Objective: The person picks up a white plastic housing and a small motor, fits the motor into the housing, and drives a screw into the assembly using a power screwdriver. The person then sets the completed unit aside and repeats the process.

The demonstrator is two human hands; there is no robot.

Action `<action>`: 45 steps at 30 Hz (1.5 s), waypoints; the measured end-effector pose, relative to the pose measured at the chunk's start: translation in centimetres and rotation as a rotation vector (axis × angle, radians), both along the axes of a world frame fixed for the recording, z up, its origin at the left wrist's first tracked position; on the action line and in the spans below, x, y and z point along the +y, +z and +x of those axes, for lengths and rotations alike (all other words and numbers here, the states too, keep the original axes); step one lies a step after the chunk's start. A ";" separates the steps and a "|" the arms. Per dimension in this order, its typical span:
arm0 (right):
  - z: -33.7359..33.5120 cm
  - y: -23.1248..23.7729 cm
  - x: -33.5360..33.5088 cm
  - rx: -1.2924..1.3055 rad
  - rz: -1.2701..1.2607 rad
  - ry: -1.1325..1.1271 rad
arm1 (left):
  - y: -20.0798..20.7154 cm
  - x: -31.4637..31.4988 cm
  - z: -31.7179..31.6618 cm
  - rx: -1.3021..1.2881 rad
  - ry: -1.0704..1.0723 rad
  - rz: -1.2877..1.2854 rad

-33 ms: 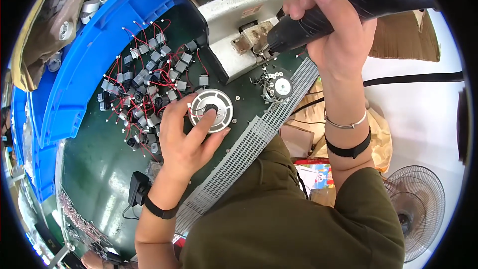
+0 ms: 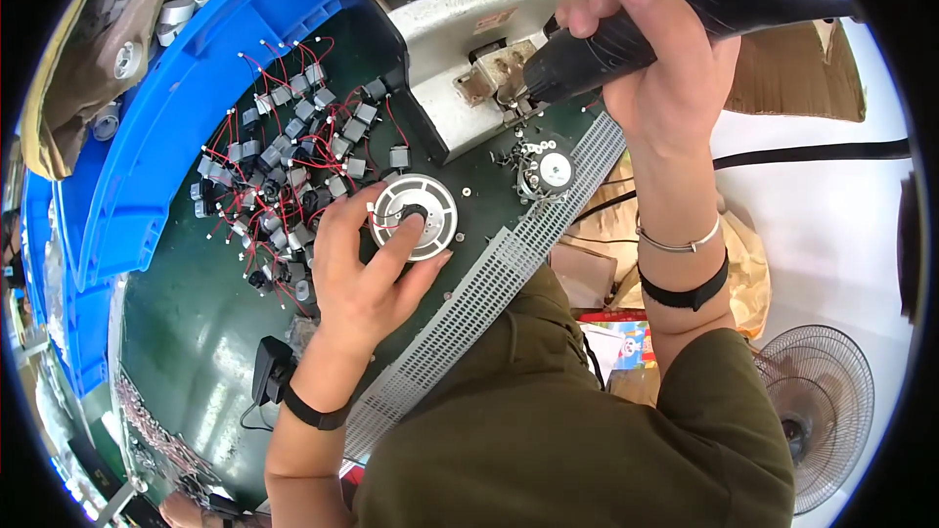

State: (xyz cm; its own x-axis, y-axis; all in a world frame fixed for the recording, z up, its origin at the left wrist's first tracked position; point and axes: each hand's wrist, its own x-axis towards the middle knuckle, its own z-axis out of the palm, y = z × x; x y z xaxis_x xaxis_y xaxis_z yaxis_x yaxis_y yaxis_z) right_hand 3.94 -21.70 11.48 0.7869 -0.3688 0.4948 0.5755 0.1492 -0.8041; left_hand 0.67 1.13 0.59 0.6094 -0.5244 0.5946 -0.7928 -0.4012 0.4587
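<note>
My left hand [image 2: 360,279] grips a round white plastic housing [image 2: 447,205] on the green tabletop. Its thumb and fingers sit around the rim, and one fingertip presses on a small black part [image 2: 415,208] in the middle. Raised on the right, my right hand [image 2: 675,73] is wrapped around a black electric screwdriver [image 2: 606,57]. The tool's tip points down-left at the metal front of a screw feeder [image 2: 479,15]; whether it touches is unclear. Left of the housing lies a pile of small grey motors [image 2: 293,152] with red and black wires.
A round magnet-like piece [image 2: 555,171] with small screws and rings around it sits below the feeder. Blue bins [image 2: 201,68] with white wheel-like parts border the left. A perforated grey strip [image 2: 479,279] lines the table's near edge. A fan [image 2: 817,411] stands lower right.
</note>
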 end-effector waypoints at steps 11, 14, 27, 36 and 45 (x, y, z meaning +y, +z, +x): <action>-1.7 -1.6 -2.2 -0.143 -0.275 0.217 | -0.4 0.1 -0.1 -0.006 0.024 -0.023; -2.6 -0.1 -0.4 -0.100 -0.129 0.190 | 0.1 0.1 -0.1 -0.021 0.048 0.013; -3.3 1.6 5.3 0.151 -0.006 0.423 | 0.0 -0.5 0.0 -0.084 0.048 -0.077; -3.0 2.1 6.3 0.043 -0.073 0.339 | 0.0 -0.6 0.0 -0.076 0.060 -0.092; -2.8 1.4 5.8 0.039 -0.115 0.356 | -0.1 -0.6 -0.1 -0.052 0.058 -0.091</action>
State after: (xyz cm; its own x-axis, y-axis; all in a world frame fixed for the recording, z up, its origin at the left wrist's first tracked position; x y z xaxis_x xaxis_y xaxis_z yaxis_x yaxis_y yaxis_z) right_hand 1.19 -15.87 12.83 0.8748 -0.0124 0.4843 0.4726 0.2421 -0.8474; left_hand 0.56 0.49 0.52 0.6044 -0.4314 0.6698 -0.7931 -0.4057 0.4543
